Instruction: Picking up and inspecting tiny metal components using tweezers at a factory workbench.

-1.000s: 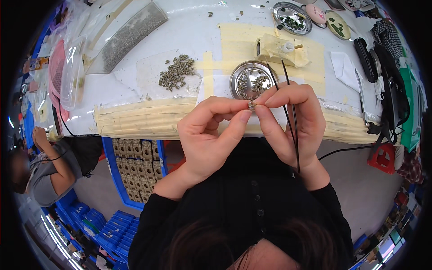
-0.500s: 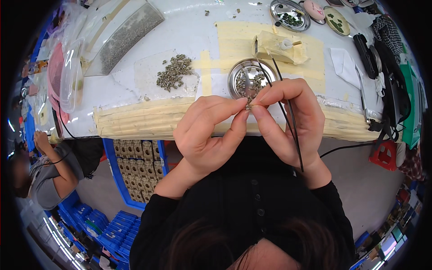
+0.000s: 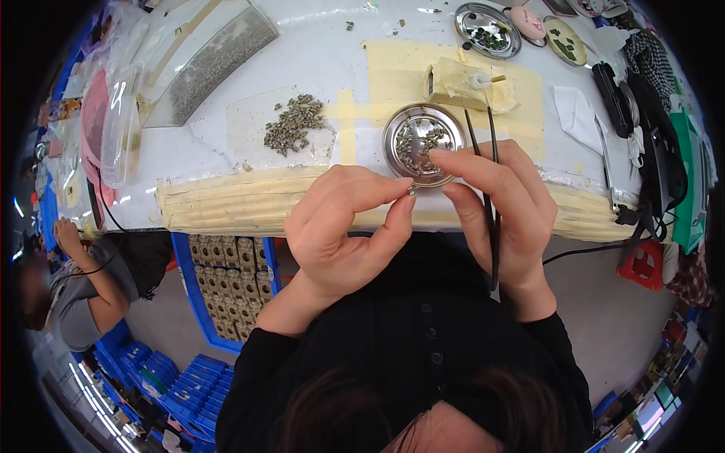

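The left hand [image 3: 340,230] has its thumb and forefinger pinched on a small metal piece [image 3: 411,192], held up just in front of a round metal dish [image 3: 387,143], near the close edge of the tabletop [image 3: 204,143]. The right hand [image 3: 506,204] carries black tweezers [image 3: 495,241] tucked among its fingers, points facing away from the body; its thumb and forefinger stand apart with nothing seen between them.

The piece looks like plain metal, so it is probably very light, stiff and hard to crush, but smooth enough to slip or roll from a loose pinch. Fingertips on two opposite sides should suit it best, or the tweezer points across its narrow part; its exact shape is mostly hidden. Similar pieces [image 3: 430,140] lie loose in the dish, and a larger pile [image 3: 294,124] rests to its left on a clear sheet [image 3: 245,113].

As for writing, a pink oval item [image 3: 527,23] at the far right bears a small mark, too tiny to make out; no label shows on the metal piece or the tweezers
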A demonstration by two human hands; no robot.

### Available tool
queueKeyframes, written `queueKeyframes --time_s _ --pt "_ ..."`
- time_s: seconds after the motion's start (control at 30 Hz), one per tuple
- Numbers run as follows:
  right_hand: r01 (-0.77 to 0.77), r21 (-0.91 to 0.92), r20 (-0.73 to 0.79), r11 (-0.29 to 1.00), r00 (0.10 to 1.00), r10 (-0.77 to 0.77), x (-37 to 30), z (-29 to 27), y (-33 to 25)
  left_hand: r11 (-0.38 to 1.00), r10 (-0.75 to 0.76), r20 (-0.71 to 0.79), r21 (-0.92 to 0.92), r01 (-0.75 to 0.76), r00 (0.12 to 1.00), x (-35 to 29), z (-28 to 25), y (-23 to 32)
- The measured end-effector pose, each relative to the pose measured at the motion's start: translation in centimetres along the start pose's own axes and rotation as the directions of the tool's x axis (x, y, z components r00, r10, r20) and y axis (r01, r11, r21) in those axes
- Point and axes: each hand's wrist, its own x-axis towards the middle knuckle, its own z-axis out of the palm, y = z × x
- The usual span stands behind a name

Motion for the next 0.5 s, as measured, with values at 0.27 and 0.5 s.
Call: queueKeyframes --time_s 0.27,0.5 --pt "0.104 0.053 0.010 0.993 0.994 -0.105 -0.45 0.79 0.77 1.000 0.017 0.034 -0.019 -0.017 0.999 0.01 -0.07 0.10" --pt "0.113 0.045 0.020 0.993 0.993 -0.114 -0.33 0.70 0.71 0.999 0.009 0.032 -0.042 -0.007 0.999 0.05 -0.01 0.08"
